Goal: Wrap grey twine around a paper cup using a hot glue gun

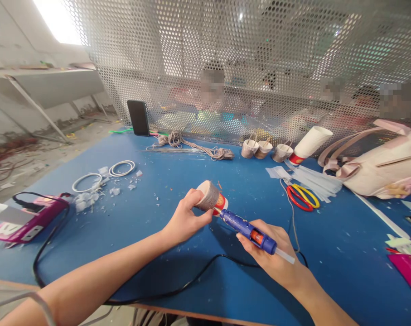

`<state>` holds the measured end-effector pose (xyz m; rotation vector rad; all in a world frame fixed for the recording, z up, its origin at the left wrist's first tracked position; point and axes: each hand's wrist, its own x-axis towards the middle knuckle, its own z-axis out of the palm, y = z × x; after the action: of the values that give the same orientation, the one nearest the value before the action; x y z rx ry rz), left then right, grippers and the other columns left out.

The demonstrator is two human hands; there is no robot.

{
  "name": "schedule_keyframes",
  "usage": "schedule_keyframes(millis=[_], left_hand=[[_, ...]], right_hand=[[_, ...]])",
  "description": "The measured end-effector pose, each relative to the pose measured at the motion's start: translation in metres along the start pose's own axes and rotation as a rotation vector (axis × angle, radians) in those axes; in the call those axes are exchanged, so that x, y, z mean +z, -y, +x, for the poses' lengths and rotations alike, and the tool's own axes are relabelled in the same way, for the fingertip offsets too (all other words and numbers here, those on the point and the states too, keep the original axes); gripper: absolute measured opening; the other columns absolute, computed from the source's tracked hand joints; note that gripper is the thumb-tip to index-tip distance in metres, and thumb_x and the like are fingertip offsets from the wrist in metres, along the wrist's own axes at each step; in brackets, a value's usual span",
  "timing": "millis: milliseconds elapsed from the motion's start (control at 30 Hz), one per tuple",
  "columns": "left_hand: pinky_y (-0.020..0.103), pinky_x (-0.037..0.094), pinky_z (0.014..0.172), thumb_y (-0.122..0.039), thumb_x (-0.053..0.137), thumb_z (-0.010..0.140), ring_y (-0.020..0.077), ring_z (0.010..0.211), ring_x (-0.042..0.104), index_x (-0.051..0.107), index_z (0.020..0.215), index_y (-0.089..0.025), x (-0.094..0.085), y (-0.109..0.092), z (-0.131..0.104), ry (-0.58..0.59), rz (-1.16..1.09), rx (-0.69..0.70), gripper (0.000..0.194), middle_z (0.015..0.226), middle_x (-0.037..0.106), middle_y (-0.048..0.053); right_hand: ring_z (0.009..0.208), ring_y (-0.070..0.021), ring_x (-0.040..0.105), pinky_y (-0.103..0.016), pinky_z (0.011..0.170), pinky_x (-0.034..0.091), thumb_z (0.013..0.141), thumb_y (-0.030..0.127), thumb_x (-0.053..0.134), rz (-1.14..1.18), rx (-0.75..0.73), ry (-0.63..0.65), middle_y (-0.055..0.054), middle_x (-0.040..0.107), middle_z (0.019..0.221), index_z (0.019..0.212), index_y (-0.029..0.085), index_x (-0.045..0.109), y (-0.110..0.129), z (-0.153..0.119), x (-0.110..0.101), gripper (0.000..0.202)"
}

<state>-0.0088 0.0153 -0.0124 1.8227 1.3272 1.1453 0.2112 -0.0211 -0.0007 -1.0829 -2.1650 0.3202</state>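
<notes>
My left hand (188, 215) is closed around a paper cup (209, 195), tilted on its side above the blue table. Grey-brown cord is wound round much of the cup, and a red printed band shows near its other end. In my right hand (276, 246) is a blue hot glue gun (248, 230), with a clear glue stick (284, 255) poking out of its back. The gun's nozzle meets or nearly meets the cup beside the edge of the cord; exact contact is hard to see.
Bundles of cord (222, 153) and a phone (137, 117) stand along the mesh panel. Farther right are several cord-wrapped cups (249, 148), stacked paper cups (310, 144), scissors (303, 197), glue sticks (317, 182) and a bag (389, 165). A power strip (31, 219) and white rings (121, 168) lie left; a black cable (191, 283) crosses in front.
</notes>
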Motion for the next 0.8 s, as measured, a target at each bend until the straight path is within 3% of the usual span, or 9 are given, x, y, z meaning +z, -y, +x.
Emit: schedule_keyframes(millis=[267, 467, 667, 800], left_hand=[[0.025, 0.042, 0.068, -0.019, 0.054, 0.070, 0.0125, 0.070, 0.049, 0.061, 0.076, -0.016, -0.0004, 0.0023, 0.0003, 0.042, -0.020, -0.001, 0.009, 0.074, 0.051, -0.001], [0.027, 0.044, 0.071, -0.019, 0.056, 0.071, 0.0139, 0.072, 0.052, 0.062, 0.078, -0.016, -0.0019, 0.0053, 0.0019, 0.071, -0.052, 0.014, 0.010, 0.076, 0.055, 0.000], [0.027, 0.045, 0.073, -0.017, 0.056, 0.072, 0.0145, 0.077, 0.053, 0.063, 0.082, -0.015, -0.0050, 0.0096, 0.0033, 0.140, -0.086, 0.091, 0.012, 0.081, 0.056, 0.002], [0.028, 0.044, 0.074, -0.016, 0.056, 0.073, 0.0152, 0.079, 0.053, 0.063, 0.082, -0.014, -0.0065, 0.0104, 0.0045, 0.163, -0.077, 0.111, 0.012, 0.082, 0.057, 0.003]], right_hand=[[0.046, -0.0103, 0.058, -0.020, 0.049, 0.045, 0.088, 0.030, 0.053, 0.048, -0.031, -0.070, 0.003, 0.062, 0.057, 0.082, 0.020, 0.053, -0.0040, 0.0025, -0.0021, 0.012], [0.052, -0.0106, 0.060, -0.020, 0.053, 0.046, 0.087, 0.030, 0.055, 0.029, -0.028, -0.037, 0.002, 0.063, 0.063, 0.083, 0.021, 0.054, -0.0030, -0.0003, -0.0018, 0.010], [0.038, -0.0075, 0.044, -0.019, 0.041, 0.038, 0.086, 0.033, 0.056, 0.053, 0.073, -0.061, 0.007, 0.050, 0.050, 0.076, 0.020, 0.051, -0.0060, 0.0016, -0.0058, 0.018], [0.038, -0.0074, 0.041, -0.019, 0.040, 0.036, 0.086, 0.034, 0.056, 0.087, 0.093, -0.028, 0.007, 0.047, 0.048, 0.074, 0.020, 0.052, -0.0030, 0.0023, -0.0084, 0.019]])
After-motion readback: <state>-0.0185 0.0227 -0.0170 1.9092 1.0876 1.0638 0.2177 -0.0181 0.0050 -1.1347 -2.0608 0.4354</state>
